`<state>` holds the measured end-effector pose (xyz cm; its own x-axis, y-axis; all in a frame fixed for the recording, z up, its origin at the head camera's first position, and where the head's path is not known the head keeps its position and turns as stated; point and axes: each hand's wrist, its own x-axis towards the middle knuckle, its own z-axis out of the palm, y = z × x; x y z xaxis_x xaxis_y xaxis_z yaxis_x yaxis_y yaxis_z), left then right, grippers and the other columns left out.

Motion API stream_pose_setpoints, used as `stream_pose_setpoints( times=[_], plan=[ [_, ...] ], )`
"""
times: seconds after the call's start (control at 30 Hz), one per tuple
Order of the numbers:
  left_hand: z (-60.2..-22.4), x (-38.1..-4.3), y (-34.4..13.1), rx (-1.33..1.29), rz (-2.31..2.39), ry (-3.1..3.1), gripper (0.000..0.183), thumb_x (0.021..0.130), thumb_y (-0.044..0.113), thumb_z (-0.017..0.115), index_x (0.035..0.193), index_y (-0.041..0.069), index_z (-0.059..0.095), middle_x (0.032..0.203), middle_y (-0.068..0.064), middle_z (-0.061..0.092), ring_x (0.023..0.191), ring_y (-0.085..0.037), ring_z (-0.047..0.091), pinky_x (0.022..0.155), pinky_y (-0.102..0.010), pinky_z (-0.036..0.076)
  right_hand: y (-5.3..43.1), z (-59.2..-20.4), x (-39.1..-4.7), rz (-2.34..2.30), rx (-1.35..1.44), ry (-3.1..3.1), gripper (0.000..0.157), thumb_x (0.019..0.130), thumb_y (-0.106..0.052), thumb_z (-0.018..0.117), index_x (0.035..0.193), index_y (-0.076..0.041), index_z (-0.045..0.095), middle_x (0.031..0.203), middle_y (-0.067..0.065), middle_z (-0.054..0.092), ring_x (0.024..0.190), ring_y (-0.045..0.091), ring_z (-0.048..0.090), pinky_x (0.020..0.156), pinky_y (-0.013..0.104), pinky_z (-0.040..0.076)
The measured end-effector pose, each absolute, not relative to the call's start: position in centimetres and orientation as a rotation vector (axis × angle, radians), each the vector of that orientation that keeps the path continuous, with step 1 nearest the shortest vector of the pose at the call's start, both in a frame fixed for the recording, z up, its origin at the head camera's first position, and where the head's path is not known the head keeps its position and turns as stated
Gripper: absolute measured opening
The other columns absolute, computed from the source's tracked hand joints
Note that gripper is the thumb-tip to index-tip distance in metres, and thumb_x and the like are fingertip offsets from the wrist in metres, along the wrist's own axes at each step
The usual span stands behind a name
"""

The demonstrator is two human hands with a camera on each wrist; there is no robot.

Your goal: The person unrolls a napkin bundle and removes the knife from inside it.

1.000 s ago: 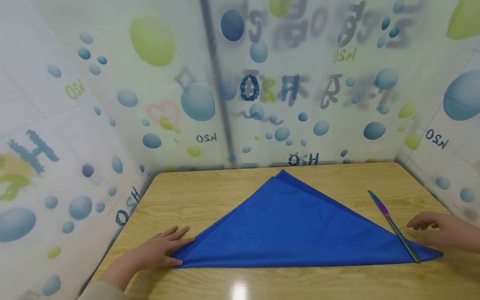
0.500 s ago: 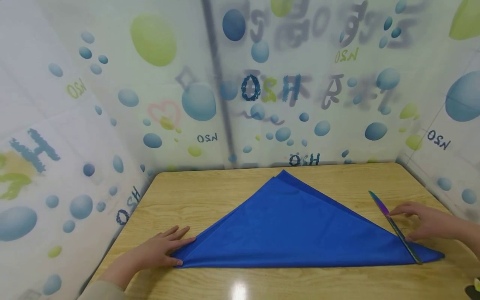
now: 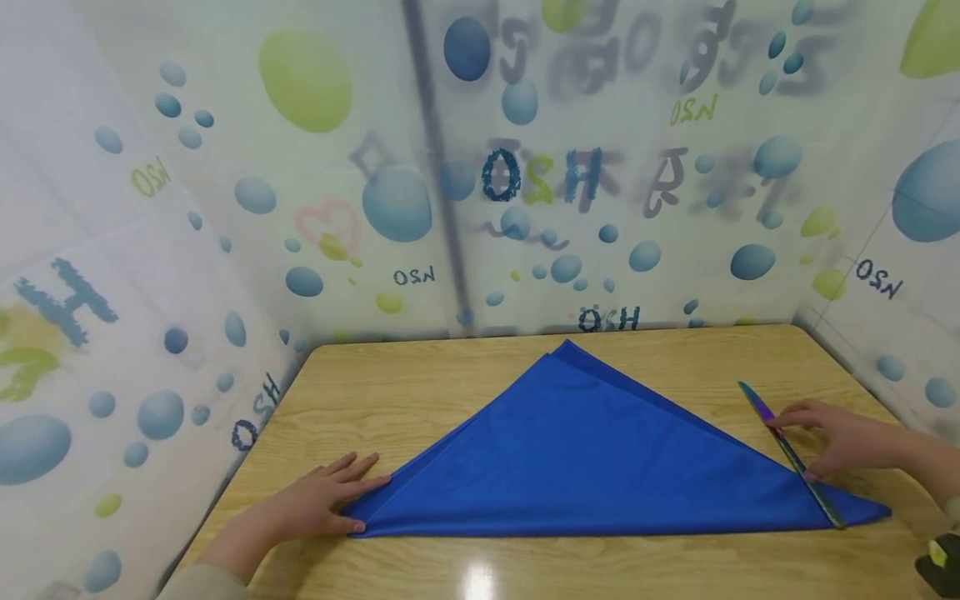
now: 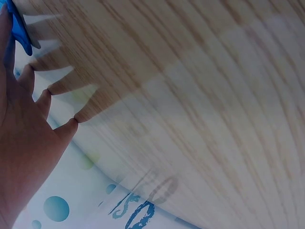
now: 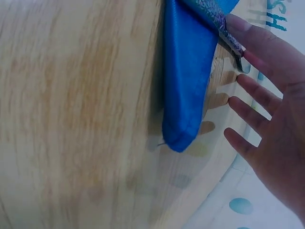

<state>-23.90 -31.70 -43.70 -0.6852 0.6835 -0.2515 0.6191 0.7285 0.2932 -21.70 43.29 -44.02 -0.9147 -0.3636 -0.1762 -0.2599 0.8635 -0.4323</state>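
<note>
A blue cloth (image 3: 570,450) folded into a triangle lies on the table, its long edge toward the person. My left hand (image 3: 318,500) rests with spread fingers on its left corner; in the left wrist view the left hand (image 4: 24,129) reaches a bit of blue cloth (image 4: 20,36). Across the right corner lies a slim knife (image 3: 791,458) with a rainbow-coloured blade and a patterned handle. My right hand (image 3: 855,437) holds the knife between thumb and index finger. In the right wrist view the thumb presses the patterned handle (image 5: 214,14), while the right hand's (image 5: 281,105) other fingers extend loosely.
The light wooden table (image 3: 390,383) is enclosed by pale walls (image 3: 637,125) printed with blue and green bubbles. Something dark with a yellow patch (image 3: 937,562) shows at the lower right edge, by the right wrist.
The right hand has moved left and forward from beside the cloth's right corner to the knife, and its index finger now crosses it. The left hand and cloth look unchanged.
</note>
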Motion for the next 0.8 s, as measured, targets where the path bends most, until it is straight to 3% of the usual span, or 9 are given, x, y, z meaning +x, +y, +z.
stream_pose_setpoints(
  times=[0.17,0.3,0.4,0.5,0.6,0.8],
  plan=[
    [-43.6,-23.8,-31.7,1.015,0.272,2.592,0.067,0.091,0.058,0.056,0.151,0.032,0.04,0.158,-0.015,0.026,0.139,-0.052,0.021,0.098,-0.075,0.023,43.2,-43.9,-22.0,-0.638,-0.404,2.724,0.079,0.065,-0.025,0.09,0.129,0.007,0.057,0.124,0.025,0.045,0.108,0.047,0.048,0.079,0.052,0.047],
    [-43.5,-23.8,-31.6,1.011,0.275,2.593,0.067,0.091,0.058,0.056,0.151,0.032,0.04,0.158,-0.015,0.026,0.139,-0.052,0.021,0.098,-0.075,0.023,43.0,-43.6,-22.3,-0.676,-0.392,2.669,0.085,0.065,-0.022,0.09,0.134,0.009,0.052,0.119,0.019,0.05,0.102,0.036,0.051,0.075,0.034,0.048],
    [-43.5,-23.8,-31.6,1.009,0.276,2.593,0.067,0.091,0.057,0.056,0.151,0.032,0.04,0.158,-0.015,0.026,0.139,-0.052,0.021,0.098,-0.075,0.023,42.7,-43.2,-22.5,-0.682,-0.408,2.622,0.087,0.065,-0.017,0.09,0.135,0.014,0.047,0.118,0.021,0.055,0.104,0.039,0.055,0.074,0.026,0.049],
    [-43.6,-23.8,-31.7,1.01,0.273,2.591,0.067,0.092,0.057,0.056,0.151,0.032,0.039,0.158,-0.015,0.026,0.139,-0.051,0.021,0.098,-0.075,0.023,42.2,-43.0,-22.7,-0.68,-0.395,2.587,0.088,0.066,-0.013,0.089,0.136,0.017,0.044,0.109,0.017,0.06,0.096,0.029,0.058,0.07,0.023,0.047],
    [-43.7,-23.8,-31.7,1.01,0.269,2.591,0.067,0.092,0.058,0.055,0.151,0.032,0.039,0.158,-0.015,0.026,0.139,-0.051,0.02,0.098,-0.075,0.023,41.8,-42.9,-22.6,-0.73,-0.376,2.546,0.086,0.068,-0.005,0.086,0.137,0.019,0.04,0.09,0.007,0.056,0.073,0.015,0.05,0.06,0.024,0.042],
    [-43.7,-23.8,-31.7,1.014,0.276,2.591,0.067,0.092,0.057,0.056,0.151,0.031,0.04,0.158,-0.015,0.026,0.139,-0.051,0.02,0.098,-0.075,0.023,41.0,-42.7,-22.3,-0.778,-0.328,2.501,0.085,0.068,0.005,0.08,0.138,0.021,0.034,0.069,0.001,0.047,0.059,0.012,0.043,0.053,0.025,0.037]
  ],
)
